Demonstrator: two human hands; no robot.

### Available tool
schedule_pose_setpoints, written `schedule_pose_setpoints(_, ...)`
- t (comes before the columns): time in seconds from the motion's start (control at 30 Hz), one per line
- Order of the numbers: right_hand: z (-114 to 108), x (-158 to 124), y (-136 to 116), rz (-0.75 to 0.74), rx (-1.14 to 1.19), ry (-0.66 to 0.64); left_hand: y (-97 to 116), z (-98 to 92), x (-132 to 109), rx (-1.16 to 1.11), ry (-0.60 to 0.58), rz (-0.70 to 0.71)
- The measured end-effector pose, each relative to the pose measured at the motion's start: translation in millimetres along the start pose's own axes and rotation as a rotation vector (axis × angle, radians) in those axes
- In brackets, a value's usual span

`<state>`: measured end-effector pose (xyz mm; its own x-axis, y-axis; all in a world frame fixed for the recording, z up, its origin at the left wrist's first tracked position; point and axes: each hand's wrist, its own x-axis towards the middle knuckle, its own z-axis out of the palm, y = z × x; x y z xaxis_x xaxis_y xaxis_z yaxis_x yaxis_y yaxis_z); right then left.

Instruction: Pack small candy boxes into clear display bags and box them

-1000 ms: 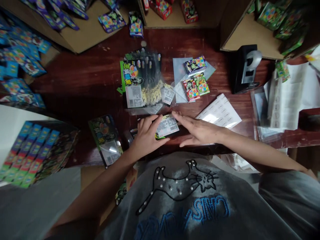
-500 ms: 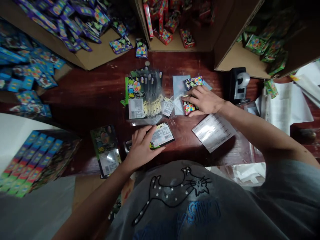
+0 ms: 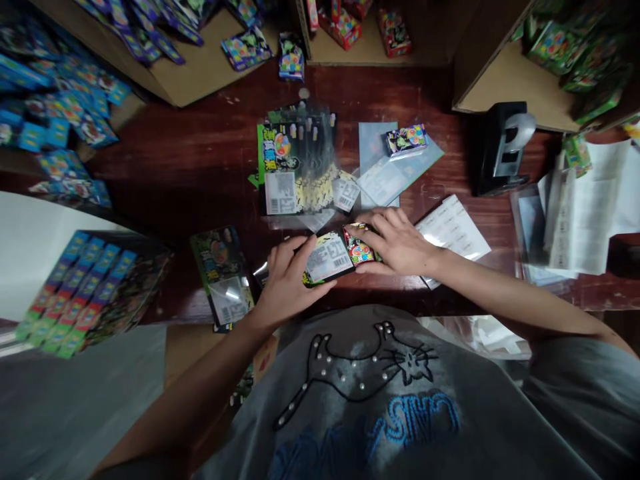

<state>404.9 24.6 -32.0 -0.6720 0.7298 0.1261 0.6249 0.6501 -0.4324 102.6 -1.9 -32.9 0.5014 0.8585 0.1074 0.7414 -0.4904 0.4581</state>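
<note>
My left hand [image 3: 290, 280] holds a black printed packet [image 3: 330, 257] with a white barcode label, its thumb along the near edge and its fingers at the far left. In my right hand [image 3: 403, 243] is a small red candy box [image 3: 359, 244], its left end against the packet's right end. A bit of green shows under my right fingers; I cannot tell what it is. Beyond that hand, a purple candy box [image 3: 407, 140] lies on pale flat plastic sleeves [image 3: 376, 179]. A pile of black printed packets [image 3: 300, 160] lies ahead of my left hand.
Cardboard boxes of purple [image 3: 247, 48], red [image 3: 395, 32] and green [image 3: 557, 48] candy boxes line the back. Blue candy boxes [image 3: 75, 133] are heaped at left, above stacked multicoloured boxes [image 3: 75, 293]. A tape dispenser [image 3: 503, 150] and label sheets [image 3: 453, 230] are at right.
My right hand has brought the red box from the pale sleeves leftward and nearer to me, up to the packet. The purple box stays on the sleeves. My left hand still holds the packet.
</note>
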Motion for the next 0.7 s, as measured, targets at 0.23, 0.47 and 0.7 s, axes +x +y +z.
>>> schedule_pose_setpoints(0.23,7.1,-5.2,0.6,-0.066,0.077,-0.145,-7.0,8.5,-8.3,0.008,-0.077,-0.074)
schedule_pose_setpoints(0.47,5.3,5.2,21.1,-0.105,0.217,-0.141,-7.9,7.8,-6.5,0.018,-0.117,-0.053)
schedule_pose_setpoints(0.7,10.0,-5.2,12.1,-0.017,0.188,-0.001,-5.3,7.5,-9.6,0.009,-0.07,-0.053)
